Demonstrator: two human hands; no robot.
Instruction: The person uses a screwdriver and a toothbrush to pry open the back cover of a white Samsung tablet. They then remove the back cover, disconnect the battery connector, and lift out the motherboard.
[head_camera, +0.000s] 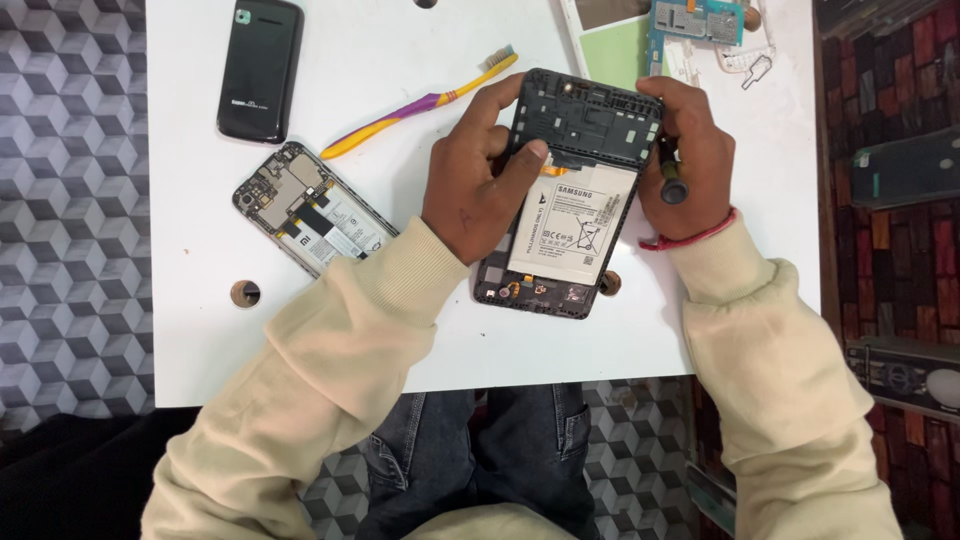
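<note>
**Opened tablet held in both hands, battery exposed**

Seated at a white table, looking down on an opened black tablet lying near the middle of the table, slightly right. Back cover already off, to judge by the bare inner frame at the far end and the white battery in plain sight below it. Battery seemingly not yet lifted out, lying flat in its bay; small boards at the near edge in place too.

Left hand gripping the tablet's left edge, fingers curled over the far left corner, thumb pressed onto the top edge of the battery. Right hand wrapped around the right edge, fingers closed over the far right corner, and also pinching a small dark tool (probably a screwdriver, only the butt end showing).

To the left: a second opened phone with its innards showing, a black back cover further off, and a purple-and-yellow toothbrush lying slantwise between.

Hard to make out: the tool's tip, hidden behind the hand; any screws or clips under the fingers. At the far right edge, a green-faced part and a circuit board, both cut off by the frame.
</note>
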